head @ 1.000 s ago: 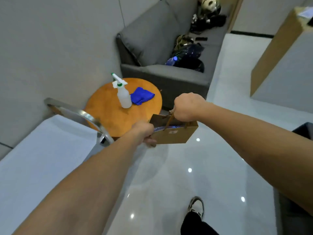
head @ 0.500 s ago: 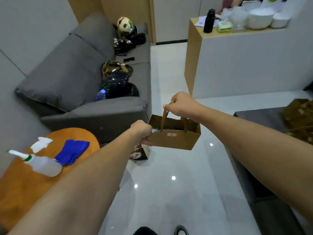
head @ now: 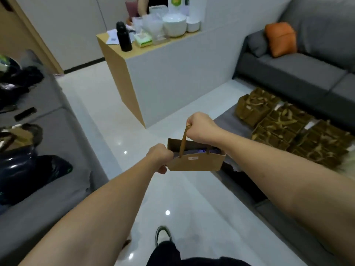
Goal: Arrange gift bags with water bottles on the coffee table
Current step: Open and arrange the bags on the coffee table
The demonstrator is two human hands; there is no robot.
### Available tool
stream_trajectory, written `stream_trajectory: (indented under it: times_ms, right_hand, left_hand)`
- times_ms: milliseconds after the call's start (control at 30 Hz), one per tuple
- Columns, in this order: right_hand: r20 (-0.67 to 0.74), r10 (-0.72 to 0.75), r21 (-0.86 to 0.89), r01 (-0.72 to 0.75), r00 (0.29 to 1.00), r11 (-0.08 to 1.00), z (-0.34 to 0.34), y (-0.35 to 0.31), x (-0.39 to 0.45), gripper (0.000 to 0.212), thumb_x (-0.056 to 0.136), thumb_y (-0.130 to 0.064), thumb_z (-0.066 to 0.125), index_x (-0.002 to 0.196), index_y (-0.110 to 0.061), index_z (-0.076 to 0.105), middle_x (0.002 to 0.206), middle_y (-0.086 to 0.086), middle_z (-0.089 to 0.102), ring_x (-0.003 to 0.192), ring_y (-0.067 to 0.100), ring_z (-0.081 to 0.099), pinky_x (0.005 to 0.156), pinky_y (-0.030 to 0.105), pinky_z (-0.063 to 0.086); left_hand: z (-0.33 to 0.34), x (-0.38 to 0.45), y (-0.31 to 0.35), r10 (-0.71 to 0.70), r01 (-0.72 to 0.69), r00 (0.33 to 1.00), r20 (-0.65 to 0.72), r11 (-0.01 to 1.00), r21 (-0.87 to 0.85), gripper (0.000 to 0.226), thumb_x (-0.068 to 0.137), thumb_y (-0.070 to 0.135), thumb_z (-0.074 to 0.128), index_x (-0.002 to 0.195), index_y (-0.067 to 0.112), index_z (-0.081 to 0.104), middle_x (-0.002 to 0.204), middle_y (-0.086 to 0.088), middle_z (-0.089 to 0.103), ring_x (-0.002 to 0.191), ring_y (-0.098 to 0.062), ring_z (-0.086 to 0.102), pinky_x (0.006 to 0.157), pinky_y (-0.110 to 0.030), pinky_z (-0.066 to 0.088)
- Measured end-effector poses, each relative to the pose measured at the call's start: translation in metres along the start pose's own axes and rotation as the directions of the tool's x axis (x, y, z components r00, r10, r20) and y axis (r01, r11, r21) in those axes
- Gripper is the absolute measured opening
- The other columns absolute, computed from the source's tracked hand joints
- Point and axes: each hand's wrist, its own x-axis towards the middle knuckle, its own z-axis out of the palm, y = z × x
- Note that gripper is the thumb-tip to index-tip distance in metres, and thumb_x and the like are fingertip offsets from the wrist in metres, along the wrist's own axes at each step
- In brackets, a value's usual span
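Gift bag (head: 196, 163), brown paper, held in mid-air over the glossy white floor (head: 119, 120), centre of view, not touching any surface. Far left: grey sofa (head: 57, 135) with dark bags and a phone on it. Left hand (head: 160, 156) pinches the bag's left edge, fingers curled on the paper. Something bluish-purple shows inside the bag; cannot tell what. Right hand (head: 199, 125) fisted round the bag's handle (head: 184, 140), lifting it from above. Behind: counter (head: 172, 73) with black bottle (head: 124, 36) and white bowls. Right: low dark coffee table (head: 228, 121) carrying rows of brown gift bags (head: 292, 127); second grey sofa behind, orange cushion (head: 280, 39).
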Motion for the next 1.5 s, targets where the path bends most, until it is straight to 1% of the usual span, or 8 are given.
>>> stream_trajectory:
  times_ms: [233, 400, 700, 900, 1067, 1233, 1367, 1500]
  right_hand:
    - [-0.173, 0.198, 0.008, -0.2, 0.965, 0.98, -0.044, 0.04, 0.057, 0.015, 0.074, 0.003, 0.054, 0.065, -0.01, 0.055, 0.07, 0.011, 0.055, 0.069, 0.029, 0.059, 0.051, 0.034, 0.039]
    - [-0.258, 0.296, 0.113, -0.276, 0.92, 0.955, -0.062, 0.083, 0.101, 0.021, 0.073, 0.005, 0.058, 0.062, -0.013, 0.055, 0.07, 0.011, 0.058, 0.068, 0.027, 0.062, 0.051, 0.035, 0.044]
    - [-0.194, 0.428, 0.206, -0.39, 0.883, 0.897, -0.089, 0.184, 0.197, 0.009, 0.076, 0.001, 0.063, 0.075, -0.008, 0.067, 0.077, 0.011, 0.065, 0.076, 0.027, 0.065, 0.065, 0.047, 0.058]
    - [-0.229, 0.51, 0.24, -0.46, 0.829, 0.855, -0.111, 0.229, 0.246, 0.023, 0.079, -0.004, 0.066, 0.071, -0.02, 0.053, 0.078, 0.002, 0.058, 0.078, 0.021, 0.059, 0.054, 0.029, 0.041]
    - [-0.243, 0.597, 0.307, -0.523, 0.765, 0.795, -0.127, 0.261, 0.29, 0.02, 0.083, -0.007, 0.069, 0.079, -0.023, 0.056, 0.087, 0.003, 0.062, 0.084, 0.022, 0.062, 0.071, 0.038, 0.058]
    - [-0.185, 0.672, 0.336, -0.597, 0.717, 0.729, -0.133, 0.297, 0.33, 0.017, 0.083, -0.007, 0.067, 0.083, -0.019, 0.056, 0.085, 0.004, 0.062, 0.082, 0.022, 0.063, 0.066, 0.035, 0.054]
    - [-0.129, 0.748, 0.243, -0.711, 0.651, 0.66, -0.134, 0.321, 0.361, 0.013, 0.085, -0.022, 0.07, 0.091, -0.024, 0.058, 0.087, -0.003, 0.061, 0.088, 0.022, 0.059, 0.089, 0.042, 0.048]
    - [-0.1, 0.811, 0.221, -0.782, 0.576, 0.582, -0.132, 0.355, 0.387, 0.01, 0.087, -0.02, 0.066, 0.091, -0.025, 0.058, 0.085, -0.004, 0.06, 0.088, 0.022, 0.056, 0.095, 0.042, 0.042]
  left_hand:
    - [-0.014, 0.082, 0.091, 0.232, -0.227, 0.973, -0.013, 0.958, 0.174, 0.014, 0.088, 0.022, 0.067, 0.089, 0.01, 0.061, 0.087, -0.011, 0.067, 0.07, -0.03, 0.07, 0.06, -0.038, 0.064]
    - [-0.003, 0.125, 0.155, 0.308, -0.31, 0.949, 0.059, 0.893, 0.325, 0.01, 0.084, 0.019, 0.063, 0.084, 0.01, 0.058, 0.086, -0.012, 0.065, 0.07, -0.03, 0.07, 0.068, -0.037, 0.064]
    - [0.048, 0.212, 0.267, 0.296, -0.342, 0.939, 0.172, 0.846, 0.41, 0.004, 0.076, 0.007, 0.058, 0.078, 0.006, 0.061, 0.088, -0.015, 0.066, 0.078, -0.032, 0.068, 0.073, -0.043, 0.063]
    - [0.083, 0.262, 0.319, 0.315, -0.378, 0.92, 0.234, 0.871, 0.313, 0.028, 0.081, 0.023, 0.065, 0.103, 0.006, 0.063, 0.107, -0.015, 0.066, 0.097, -0.034, 0.065, 0.083, -0.041, 0.059]
    - [0.11, 0.313, 0.351, 0.331, -0.402, 0.907, 0.261, 0.866, 0.297, 0.03, 0.09, 0.027, 0.062, 0.113, 0.008, 0.057, 0.112, -0.011, 0.062, 0.106, -0.032, 0.061, 0.086, -0.037, 0.052]
    - [0.137, 0.372, 0.38, 0.314, -0.43, 0.868, 0.385, 0.863, 0.265, 0.031, 0.09, 0.032, 0.064, 0.112, 0.013, 0.055, 0.115, -0.013, 0.064, 0.103, -0.033, 0.062, 0.091, -0.042, 0.055]
    - [0.158, 0.415, 0.402, 0.262, -0.437, 0.831, 0.49, 0.853, 0.286, 0.041, 0.092, 0.031, 0.062, 0.128, 0.014, 0.054, 0.122, -0.015, 0.064, 0.112, -0.036, 0.061, 0.097, -0.042, 0.052]
    - [0.184, 0.455, 0.417, 0.208, -0.441, 0.789, 0.578, 0.847, 0.297, 0.045, 0.092, 0.031, 0.062, 0.135, 0.019, 0.052, 0.126, -0.012, 0.064, 0.112, -0.036, 0.061, 0.099, -0.043, 0.051]
